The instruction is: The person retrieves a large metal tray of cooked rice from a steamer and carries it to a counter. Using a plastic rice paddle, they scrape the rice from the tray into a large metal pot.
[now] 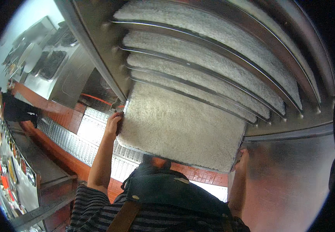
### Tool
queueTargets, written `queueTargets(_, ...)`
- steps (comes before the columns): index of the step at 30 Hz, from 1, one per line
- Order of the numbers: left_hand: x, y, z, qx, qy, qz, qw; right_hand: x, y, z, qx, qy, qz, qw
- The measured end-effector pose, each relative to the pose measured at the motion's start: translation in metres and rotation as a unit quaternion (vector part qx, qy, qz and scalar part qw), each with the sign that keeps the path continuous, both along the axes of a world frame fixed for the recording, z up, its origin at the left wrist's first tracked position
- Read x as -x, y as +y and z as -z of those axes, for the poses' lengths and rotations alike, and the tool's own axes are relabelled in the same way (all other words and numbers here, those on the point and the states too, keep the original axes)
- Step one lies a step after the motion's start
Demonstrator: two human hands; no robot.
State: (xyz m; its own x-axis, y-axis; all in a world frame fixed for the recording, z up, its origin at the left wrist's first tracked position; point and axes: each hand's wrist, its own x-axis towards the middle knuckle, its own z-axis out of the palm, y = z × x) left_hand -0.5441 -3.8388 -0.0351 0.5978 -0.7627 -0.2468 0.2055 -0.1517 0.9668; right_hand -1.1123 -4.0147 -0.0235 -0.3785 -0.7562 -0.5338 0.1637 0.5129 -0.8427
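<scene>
A metal tray [182,164] spread with what looks like white rice [182,127] juts out of a tall steel cabinet [103,43] in front of me. My left hand [114,123] grips its left side, and my right hand [242,159] holds the right side near the front corner. The tray's far end is hidden under the trays above. Over it sit several more trays of the same white grains [202,71], one above another, their front rims [185,59] showing as curved metal edges.
The cabinet's steel door [286,174] stands at my right. On the left are a steel counter with black pans [50,64], a worker in dark clothes [16,105] and a prep table with food containers [19,171]. Perforated metal mats [95,127] lie on red floor tiles.
</scene>
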Motion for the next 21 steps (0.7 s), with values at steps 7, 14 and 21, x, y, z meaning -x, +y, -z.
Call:
queueTargets(7,0.022,0.016,0.012,-0.058,0.068,-0.05,0.995,0.097,-0.013,0.082,0.1,-0.106,-0.072,0.987)
queueTargets(14,0.02,0.028,0.009,-0.029,0.065,-0.01,0.997,0.03,-0.038,0.064,0.1,-0.082,0.061,0.99)
queueTargets(21,0.0,0.011,0.036,-0.005,0.049,-0.031,0.998,0.03,-0.014,0.087,0.136,-0.028,-0.008,0.99)
